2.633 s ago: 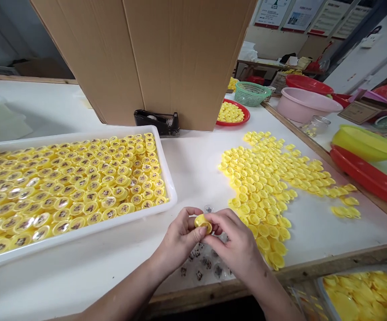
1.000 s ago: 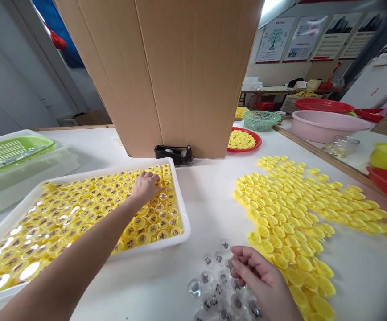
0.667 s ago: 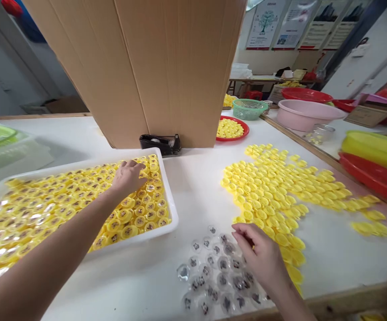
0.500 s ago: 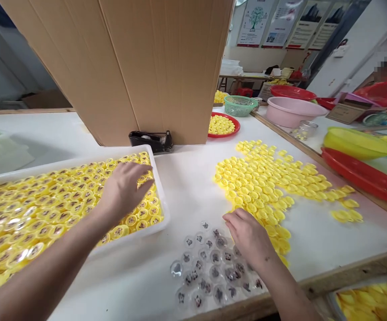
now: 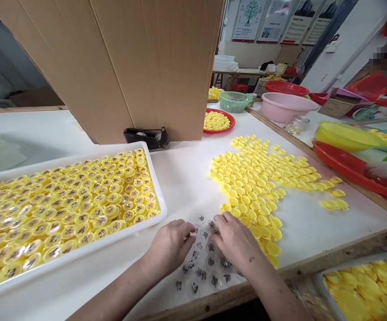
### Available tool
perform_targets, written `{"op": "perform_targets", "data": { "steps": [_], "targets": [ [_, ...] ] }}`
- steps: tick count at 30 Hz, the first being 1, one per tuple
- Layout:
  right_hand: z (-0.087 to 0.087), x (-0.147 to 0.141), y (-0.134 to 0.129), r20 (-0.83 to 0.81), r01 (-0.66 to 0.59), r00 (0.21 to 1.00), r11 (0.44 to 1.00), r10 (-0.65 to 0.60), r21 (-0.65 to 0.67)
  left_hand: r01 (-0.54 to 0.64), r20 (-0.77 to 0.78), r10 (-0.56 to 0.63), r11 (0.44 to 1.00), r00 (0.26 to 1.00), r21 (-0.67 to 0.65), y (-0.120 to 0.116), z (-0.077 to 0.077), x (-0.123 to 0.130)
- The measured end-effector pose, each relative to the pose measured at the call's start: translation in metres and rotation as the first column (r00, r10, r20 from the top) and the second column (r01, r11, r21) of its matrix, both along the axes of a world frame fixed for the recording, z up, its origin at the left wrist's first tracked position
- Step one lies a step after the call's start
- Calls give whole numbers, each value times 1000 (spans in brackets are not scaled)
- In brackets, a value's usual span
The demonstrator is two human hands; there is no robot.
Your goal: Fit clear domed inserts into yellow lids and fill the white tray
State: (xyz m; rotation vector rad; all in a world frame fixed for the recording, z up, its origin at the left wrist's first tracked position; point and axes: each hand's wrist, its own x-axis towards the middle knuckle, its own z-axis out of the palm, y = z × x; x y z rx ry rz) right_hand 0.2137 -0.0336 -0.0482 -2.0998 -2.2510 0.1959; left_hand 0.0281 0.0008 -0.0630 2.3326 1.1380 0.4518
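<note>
at nine o'clock lies a white tray (image 5: pixel 80 252), packed with yellow caps (image 5: pixel 80 200) under clear domes. the left hand (image 5: pixel 168 247) curls at six o'clock, at the edge of the clear capsules (image 5: pixel 211 261), apart from the right hand (image 5: pixel 235 243), whose fingertips (image 5: pixel 217 218) rest on them; whether either hand pinches one, no one can tell. loose caps (image 5: pixel 257 191) spread toward two o'clock, just beside the right hand.

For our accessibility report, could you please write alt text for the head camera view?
The left hand and right hand reach over clear plastic capsules on a white table, between a white tray of capped capsules and a loose spread of yellow caps.
</note>
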Motion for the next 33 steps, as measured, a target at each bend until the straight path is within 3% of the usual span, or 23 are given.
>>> {"op": "perform_targets", "data": {
  "steps": [7, 13, 16, 19, 23, 29, 31, 33],
  "targets": [
    [-15, -6, -18, -34, 41, 999, 999, -40, 6, -39, 2, 39, 999, 999, -28, 27, 5, 29],
    [-19, 3, -29, -141, 44, 989, 999, -40, 28, 34, 15, -33, 998, 999, -48, 61, -8, 82],
    [-23, 10, -31, -303, 4, 953, 995, 27, 102, 65, 19, -64, 996, 998, -55, 71, -21, 106],
    [-25, 17, -30, -506, 28, 859, 982, 73, 189, 74, 39, -72, 995, 997, -61, 75, -31, 118],
    [-24, 24, -30, -682, 138, 731, 978, 5, 154, 63, 107, -52, 994, 993, -94, 71, -26, 111],
    [-11, 21, -33, -865, 204, 498, 978, -61, 49, 37, 227, 22, 967, 974, -252, 42, 6, 63],
    [-5, 18, -34, -868, 171, 497, 981, -7, 90, 56, 318, 64, 933, 946, -357, 29, 11, 44],
    [2, 16, -33, -821, 110, 565, 978, 84, 176, 91, 412, 134, 871, 901, -482, 17, 12, 27]
  ]
}}
